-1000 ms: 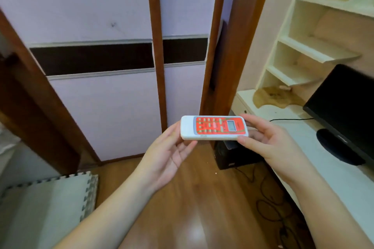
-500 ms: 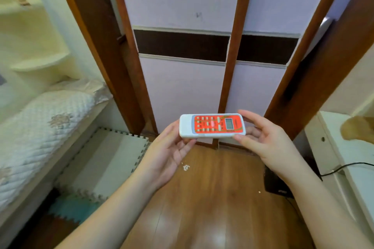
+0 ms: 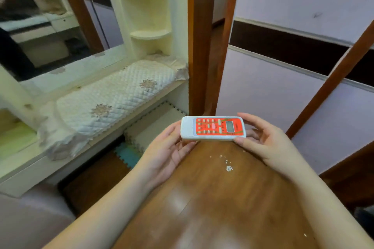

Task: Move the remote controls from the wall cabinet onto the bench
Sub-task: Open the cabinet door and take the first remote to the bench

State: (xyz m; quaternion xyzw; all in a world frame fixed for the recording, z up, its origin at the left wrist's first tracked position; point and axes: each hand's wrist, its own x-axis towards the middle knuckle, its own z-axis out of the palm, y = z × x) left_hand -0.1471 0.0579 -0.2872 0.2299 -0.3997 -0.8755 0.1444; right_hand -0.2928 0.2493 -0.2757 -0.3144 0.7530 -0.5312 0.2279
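A white remote control point(image 3: 213, 128) with an orange-red button panel and a small grey screen lies crosswise between my hands, above the wooden floor. My left hand point(image 3: 166, 152) holds its left end from below, fingers curled under the case. My right hand point(image 3: 265, 143) pinches its right end between thumb and fingers. The bench point(image 3: 113, 91), covered with a white quilted pad, runs along the left below a mirror.
A cream corner shelf point(image 3: 149, 10) stands at the bench's far end beside a brown wooden post point(image 3: 199, 42). Sliding wardrobe doors point(image 3: 283, 79) fill the right. Foam floor tiles point(image 3: 153, 127) lie under the bench. White crumbs point(image 3: 228, 168) dot the floor.
My view has swung left: the desk and monitor left the frame and the padded bench with its mirror came in. Both hands keep the same hold on the remote.
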